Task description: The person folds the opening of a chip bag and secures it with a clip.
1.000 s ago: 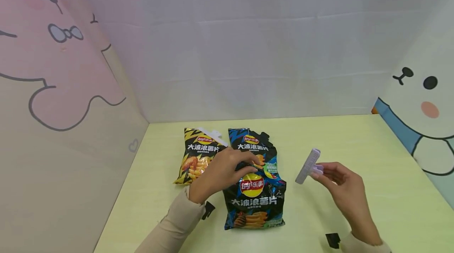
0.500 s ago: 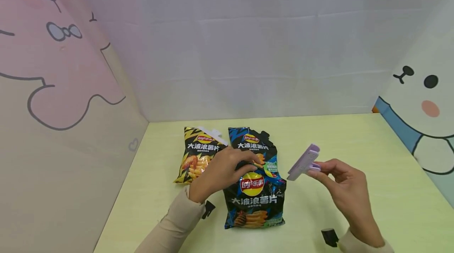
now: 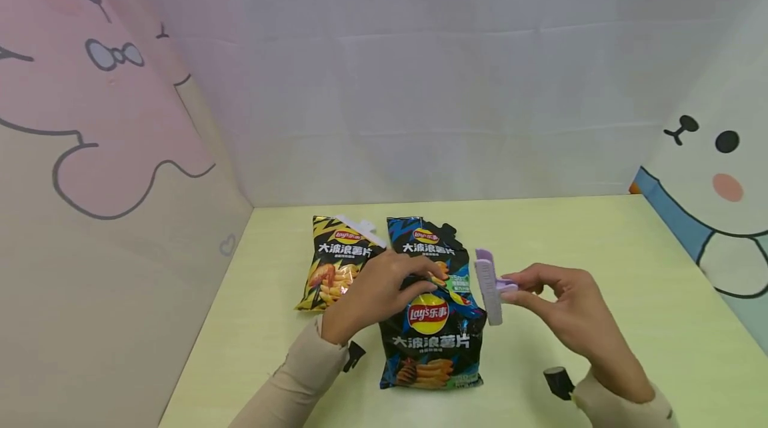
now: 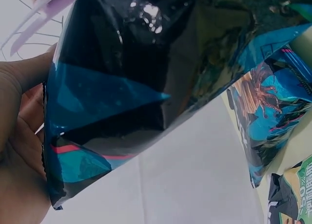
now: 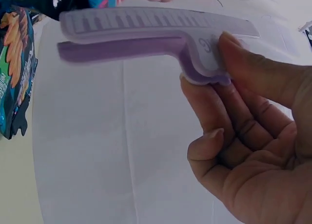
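My left hand (image 3: 381, 285) holds the folded top edge of a black and blue potato chip bag (image 3: 429, 351), which stands at the front. Close up in the left wrist view, the glossy side of that bag (image 4: 117, 102) lies against the palm and fingers. Between thumb and fingers my right hand (image 3: 567, 301) pinches the handles of a light purple bag clip (image 3: 489, 289). The clip is beside the bag's upper right corner, its long bar nearly upright. In the right wrist view the two bars of the clip (image 5: 136, 23) are spread apart, with nothing between them.
Behind the left hand lies a yellow and black chip bag (image 3: 336, 268) with a white clip (image 3: 363, 229) across its corner. Another blue and black bag (image 3: 425, 241) with a black clip (image 3: 443, 233) lies beside it. White curtain walls edge the pale yellow table (image 3: 600, 241).
My right hand has moved left, bringing the clip close to the front bag's top corner. The clip has turned more upright and its bars have parted. My left hand has kept its place.
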{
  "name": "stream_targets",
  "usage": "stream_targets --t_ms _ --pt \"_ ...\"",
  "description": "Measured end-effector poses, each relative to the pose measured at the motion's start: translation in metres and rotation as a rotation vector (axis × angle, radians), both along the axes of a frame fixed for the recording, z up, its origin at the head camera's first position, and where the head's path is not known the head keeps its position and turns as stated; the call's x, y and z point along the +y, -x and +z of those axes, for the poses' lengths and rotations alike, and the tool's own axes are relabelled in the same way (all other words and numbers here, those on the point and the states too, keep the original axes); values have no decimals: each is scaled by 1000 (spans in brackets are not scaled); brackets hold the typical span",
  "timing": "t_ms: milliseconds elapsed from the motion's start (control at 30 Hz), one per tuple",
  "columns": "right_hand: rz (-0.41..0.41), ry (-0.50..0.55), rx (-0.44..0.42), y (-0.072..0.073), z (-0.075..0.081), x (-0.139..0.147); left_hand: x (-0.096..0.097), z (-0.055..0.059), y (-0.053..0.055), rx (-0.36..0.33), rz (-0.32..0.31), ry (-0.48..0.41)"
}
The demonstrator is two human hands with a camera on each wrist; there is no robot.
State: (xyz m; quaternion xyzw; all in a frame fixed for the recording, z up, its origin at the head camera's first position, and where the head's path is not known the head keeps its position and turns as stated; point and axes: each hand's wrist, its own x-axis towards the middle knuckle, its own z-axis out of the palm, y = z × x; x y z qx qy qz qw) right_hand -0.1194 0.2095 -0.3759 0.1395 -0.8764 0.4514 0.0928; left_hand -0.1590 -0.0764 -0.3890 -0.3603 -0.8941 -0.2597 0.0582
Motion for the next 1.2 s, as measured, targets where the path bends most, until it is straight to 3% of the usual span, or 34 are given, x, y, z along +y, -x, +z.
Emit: stream_targets --t_ms 100,267,400,533,667,767,933,1200 --pt "58 -54 -46 4 -1 -7 0 2 0 -27 4 -24" --pt "125 -56 -116 9 -4 -17 0 3 0 -116 34 -74" --pt "172 -55 -134 13 -7 -23 -4 3 -1 -106 63 -74" --pt "199 -81 -151 17 -7 -26 -11 3 -2 -96 19 -50" --pt "221 -143 -172 22 -5 -27 -17 5 -2 -185 -46 -64" --pt "251 -175 -176 26 -3 -28 -19 6 -2 -243 -39 -120" --pt "323 -178 -160 30 1 -30 -20 4 -2 -216 14 -232" --pt "358 -191 -147 34 4 -35 -30 8 1 -210 -31 -294"
